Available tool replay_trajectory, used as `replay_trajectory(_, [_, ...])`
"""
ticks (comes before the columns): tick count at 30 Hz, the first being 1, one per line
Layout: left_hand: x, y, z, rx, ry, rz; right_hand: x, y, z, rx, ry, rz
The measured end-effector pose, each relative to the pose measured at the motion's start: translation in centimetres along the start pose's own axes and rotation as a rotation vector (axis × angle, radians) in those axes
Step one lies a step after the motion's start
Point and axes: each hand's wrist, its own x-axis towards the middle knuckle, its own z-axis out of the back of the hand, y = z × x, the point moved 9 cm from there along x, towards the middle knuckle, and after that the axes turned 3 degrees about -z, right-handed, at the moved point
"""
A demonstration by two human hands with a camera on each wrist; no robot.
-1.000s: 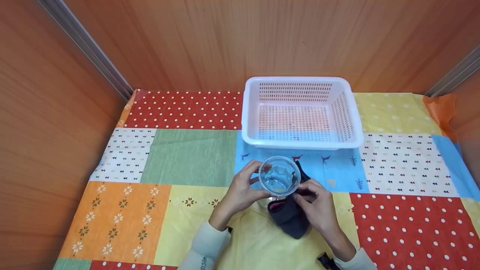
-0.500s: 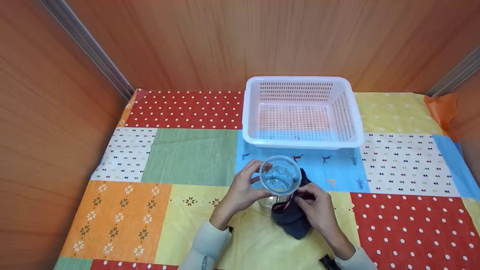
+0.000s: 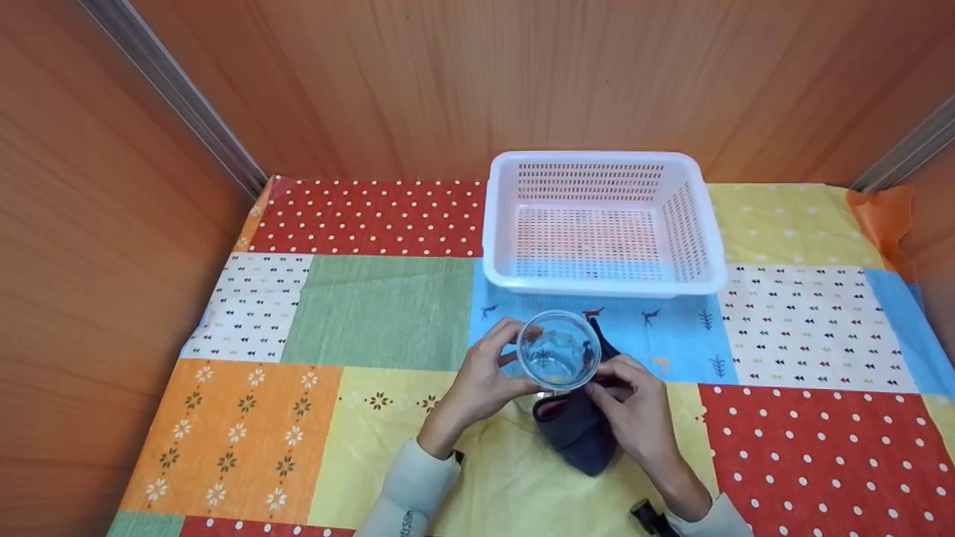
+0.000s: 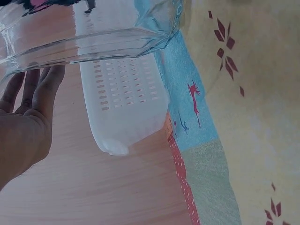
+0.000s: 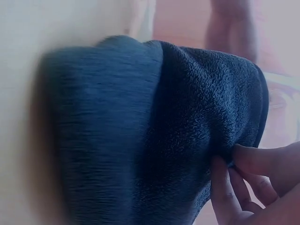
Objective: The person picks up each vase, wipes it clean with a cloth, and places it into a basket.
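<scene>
A clear glass jar [image 3: 558, 382] with a round rim stands in front of the basket, its mouth towards the head camera. My left hand [image 3: 481, 380] grips its left side, thumb near and fingers on the far side. In the left wrist view the jar's wall [image 4: 108, 44] shows facets, with fingertips against it. With thumb and fingers my right hand [image 3: 636, 403] pinches a dark cloth [image 3: 578, 440] at the jar's right side. A pinkish patch shows at the cloth's near fold. The right wrist view has the fuzzy cloth [image 5: 187, 108] hanging in folds, blurred at left.
Behind the jar sits a white plastic basket [image 3: 603, 289] with slotted walls, nothing in it. A patchwork tablecloth [image 3: 388, 313] covers the table. Wood-grain panels [image 3: 448, 82] enclose the back and both sides.
The cloth has shifted along the jar's right side: its far tip drew in half a second ago and now reaches farther up again. The left hand and jar stay nearly still.
</scene>
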Motion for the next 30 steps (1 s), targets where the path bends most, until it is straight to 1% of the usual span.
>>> replay_trajectory(3, [0.0, 0.0, -0.1, -0.007, 0.000, -0.005, 0.1, 1.3, 0.2, 0.000, -0.013, 0.046])
replay_trajectory(5, [0.0, 0.0, -0.1, -0.015, 0.002, -0.010, 0.1, 1.6, 0.2, -0.003, -0.022, 0.061])
replay_trajectory(11, [0.0, -0.1, -0.1, -0.018, 0.000, -0.017, -0.1, 1.1, 0.1, -0.022, -0.025, 0.076])
replay_trajectory(16, [-0.1, -0.1, 0.0, -0.007, -0.010, -0.026, -0.3, -0.4, -0.2, -0.045, -0.011, 0.051])
replay_trajectory(23, [-0.1, -0.3, 0.1, 0.005, -0.011, -0.023, -0.4, -2.8, -0.5, -0.089, 0.029, -0.030])
replay_trajectory(27, [-0.1, -0.3, 0.0, 0.009, -0.012, -0.012, -0.4, -3.2, -0.5, -0.091, 0.033, -0.048])
replay_trajectory(30, [-0.1, -0.3, 0.0, 0.014, -0.011, -0.007, -0.5, -3.0, -0.5, -0.088, 0.030, -0.058])
